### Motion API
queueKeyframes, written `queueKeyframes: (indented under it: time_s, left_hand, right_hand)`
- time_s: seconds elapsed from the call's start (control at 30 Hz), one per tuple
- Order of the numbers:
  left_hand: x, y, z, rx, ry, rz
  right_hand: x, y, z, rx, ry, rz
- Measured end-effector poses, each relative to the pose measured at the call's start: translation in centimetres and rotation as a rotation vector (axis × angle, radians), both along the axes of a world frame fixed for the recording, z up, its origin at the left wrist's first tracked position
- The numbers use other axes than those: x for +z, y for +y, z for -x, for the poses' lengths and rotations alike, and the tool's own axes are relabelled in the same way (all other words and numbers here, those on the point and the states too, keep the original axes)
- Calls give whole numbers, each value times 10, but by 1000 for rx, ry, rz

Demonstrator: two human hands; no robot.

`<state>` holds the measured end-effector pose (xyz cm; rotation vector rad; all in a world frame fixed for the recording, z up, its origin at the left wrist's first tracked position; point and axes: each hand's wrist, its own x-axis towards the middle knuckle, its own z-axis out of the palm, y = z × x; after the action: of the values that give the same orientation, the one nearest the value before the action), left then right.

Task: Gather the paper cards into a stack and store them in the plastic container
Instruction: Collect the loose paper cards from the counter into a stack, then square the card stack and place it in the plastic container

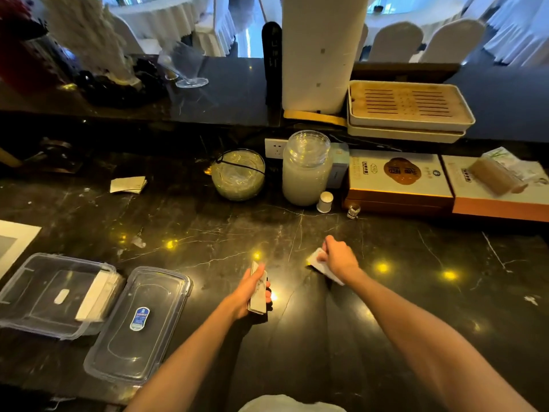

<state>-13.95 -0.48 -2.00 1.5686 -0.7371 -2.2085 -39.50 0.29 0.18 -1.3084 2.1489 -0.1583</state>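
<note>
- Our left hand [252, 289] is clamped on a thin stack of white paper cards [258, 292], held edge-up above the black marble counter [208, 221].
- Our right hand [337, 258] pinches more white cards [322, 267] lying on the counter.
- The clear rectangular plastic container [50, 295] sits far left, some cards inside, its clear lid [139, 325] just beside it.

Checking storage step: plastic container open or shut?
Open. The clear plastic container has no lid on; its lid lies flat beside it on the counter. Some cards already sit inside.

Dark marble counter [208, 233], white-covered chairs [395, 41], draped tables [160, 16] beyond
</note>
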Motion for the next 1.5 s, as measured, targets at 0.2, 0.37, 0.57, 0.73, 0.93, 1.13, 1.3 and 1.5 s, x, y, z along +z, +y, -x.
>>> queueKeyframes:
  time_s: [0.2,0.37,0.57,0.73,0.93,1.13,1.3,1.5]
  left_hand:
    - [5,6,-25,59,-11,111]
    - [3,13,-52,27,-54,187]
    - [0,25,-92,-9,-77,185]
    - [-4,24,-121,-105,-52,169]
    - [7,18,-129,-94,26,211]
    - [32,21,-124,-150,76,129]
    - [43,42,-132,-388,91,155]
    - [53,79,-161,-664,20,237]
  right_hand:
    - [7,20,-99,-358,-705,51]
    - [3,33,-167,-525,-1004,-91]
    - [-9,40,-215,-552,-1103,-117]
    - [-9,47,-237,-497,-1049,-76]
    - [16,81,-262,-236,-598,238]
    - [29,125,-286,244,49,514]
    - [37,142,-296,197,192,477]
    - [23,187,-345,37,-67,360]
